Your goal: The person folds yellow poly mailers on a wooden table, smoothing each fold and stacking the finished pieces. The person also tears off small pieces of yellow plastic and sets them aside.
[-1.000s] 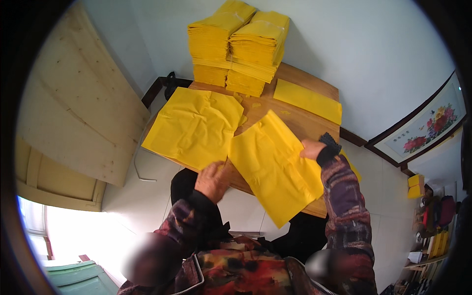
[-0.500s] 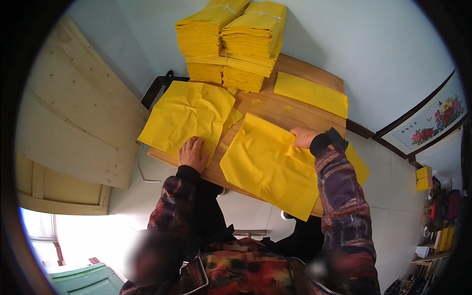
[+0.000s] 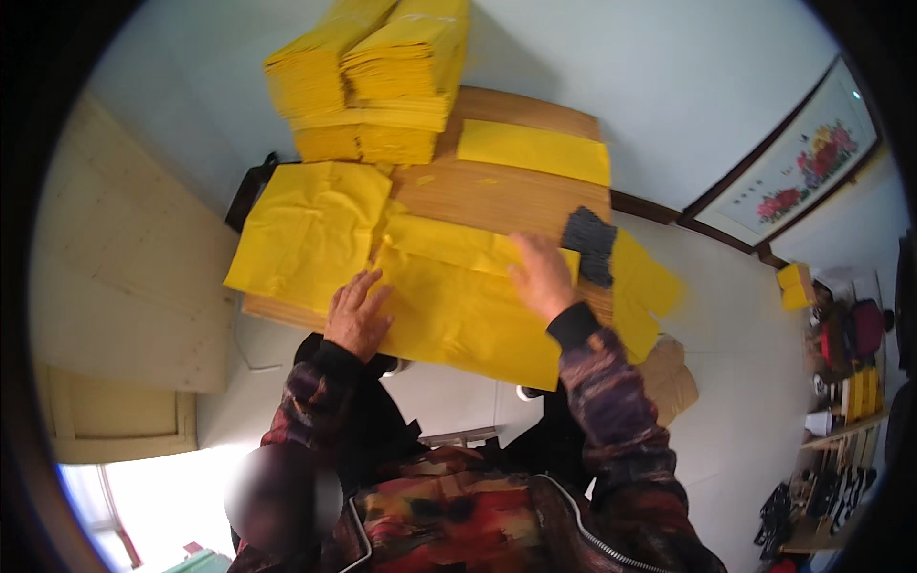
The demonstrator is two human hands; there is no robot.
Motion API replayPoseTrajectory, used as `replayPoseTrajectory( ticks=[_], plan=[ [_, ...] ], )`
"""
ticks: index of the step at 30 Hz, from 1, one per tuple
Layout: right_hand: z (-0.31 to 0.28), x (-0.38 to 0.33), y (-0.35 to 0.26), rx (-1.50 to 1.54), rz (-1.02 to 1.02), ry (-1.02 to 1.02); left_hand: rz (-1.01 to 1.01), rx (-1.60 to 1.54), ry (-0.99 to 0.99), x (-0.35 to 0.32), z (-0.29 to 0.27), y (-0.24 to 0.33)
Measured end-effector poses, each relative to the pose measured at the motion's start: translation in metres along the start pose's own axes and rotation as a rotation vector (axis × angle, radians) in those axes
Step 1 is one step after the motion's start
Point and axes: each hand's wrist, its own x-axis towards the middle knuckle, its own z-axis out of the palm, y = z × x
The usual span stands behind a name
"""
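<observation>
A yellow fabric-like sheet [image 3: 458, 310] lies in front of me, with a fold along its far side and its near edge past the table edge. My left hand [image 3: 358, 320] rests at the sheet's left side, fingers spread. My right hand [image 3: 543, 277] is over its right part near the fold, fingers stretched out and nothing seen in them. To the left, partly beside the first sheet, lies another creased yellow piece [image 3: 306, 224]. Beyond my right hand is a dark grey zigzag-edged piece [image 3: 590, 246] at the table's right end.
Tied stacks of folded yellow pieces [image 3: 396, 72] stand at the back left of the wooden table [image 3: 478, 196]. A yellow strip [image 3: 535, 150] lies behind. More yellow material [image 3: 638, 282] hangs over the right end, above a brown object [image 3: 669, 382]. A wooden board [image 3: 134, 248] leans at left.
My right hand has let go of the sheet's fold and moved in. The sheet now lies flatter and straighter. My left hand has shifted onto its left side. The whole view has swung.
</observation>
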Motion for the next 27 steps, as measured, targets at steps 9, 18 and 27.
replayPoseTrajectory(
  ticks=[9,18,27],
  plan=[
    [0.029,-0.089,-0.038,-0.061,0.080,-0.169,0.023,0.048,-0.382,0.000,0.000,0.042],
    [-0.028,-0.055,0.082,-0.206,0.530,0.138,0.014,0.053,-0.450,-0.008,-0.010,0.047],
    [-0.022,0.001,0.133,-0.300,0.563,0.044,0.032,0.107,-0.478,-0.013,-0.009,0.049]
  ],
)
